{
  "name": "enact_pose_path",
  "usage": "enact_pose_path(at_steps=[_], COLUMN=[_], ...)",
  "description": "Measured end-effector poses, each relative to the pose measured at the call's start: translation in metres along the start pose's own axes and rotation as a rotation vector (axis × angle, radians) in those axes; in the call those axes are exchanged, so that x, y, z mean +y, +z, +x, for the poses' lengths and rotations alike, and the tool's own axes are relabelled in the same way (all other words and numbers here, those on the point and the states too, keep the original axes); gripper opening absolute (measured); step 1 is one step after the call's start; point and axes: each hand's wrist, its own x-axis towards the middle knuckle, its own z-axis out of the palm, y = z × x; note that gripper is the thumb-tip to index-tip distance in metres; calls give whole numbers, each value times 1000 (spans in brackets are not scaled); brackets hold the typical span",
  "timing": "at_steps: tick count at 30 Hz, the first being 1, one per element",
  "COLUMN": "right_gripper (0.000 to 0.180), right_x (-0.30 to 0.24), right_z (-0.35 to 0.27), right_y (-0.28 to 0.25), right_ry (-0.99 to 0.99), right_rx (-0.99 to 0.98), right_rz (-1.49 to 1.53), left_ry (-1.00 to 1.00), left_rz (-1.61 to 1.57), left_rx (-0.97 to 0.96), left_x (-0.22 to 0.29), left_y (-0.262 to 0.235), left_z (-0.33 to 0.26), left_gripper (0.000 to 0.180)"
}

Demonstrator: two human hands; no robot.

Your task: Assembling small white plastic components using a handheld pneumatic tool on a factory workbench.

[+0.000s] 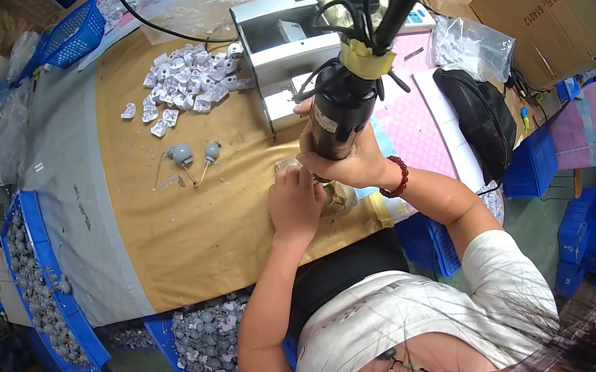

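Observation:
My right hand (360,165) is wrapped round a black electric screwdriver (338,118), which points down and has yellow tape near its top. Close below it, my left hand (296,203) is closed, fingers curled at the driver's lower end. What those fingers hold is hidden. A tape-covered brown block (340,200) shows beside and under the hands. To their left on the table lie a grey ball-shaped part (181,154) and a smaller grey part (212,151), with thin stems. Behind the driver stands a silver and black boxy machine (267,59).
White plastic pieces (190,83) are heaped at the back of the brown-covered table (168,244). Blue bins of grey parts (210,345) stand at the near edge and left. A black pouch (477,121), plastic bags and a cardboard box (540,3) are on the right.

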Motion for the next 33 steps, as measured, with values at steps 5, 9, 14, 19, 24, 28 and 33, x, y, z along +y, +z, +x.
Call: enact_pose_path(at_steps=[5,9,14,19,24,28,33], right_gripper=[59,59,52,42,41,39,32], right_x=[2,4,4,20,37,39,28], right_z=[-2,-4,-9,-23,-38,-41,-31], right_y=[-2,-3,-2,3,0,-1,-4], right_ry=[-5,-1,-80,-196,-143,-84,-183], right_rx=[-13,-42,-49,-185,-243,-215,-132], right_rz=[30,74,-44,-247,-234,-146,-246], left_ry=[-24,-41,-37,-26,2,-4,-12], left_rz=[-24,-39,-134,-307,-291,-273,-213], left_rx=[-7,-22,-66,32,-1,-9,1], left_x=[2,4,2,0,-1,2,2], left_y=[-1,-3,-7,-11,-12,-16,-13], left_z=[1,2,4,2,3,6,4], left_gripper=[29,28,27,27,36,38,37])
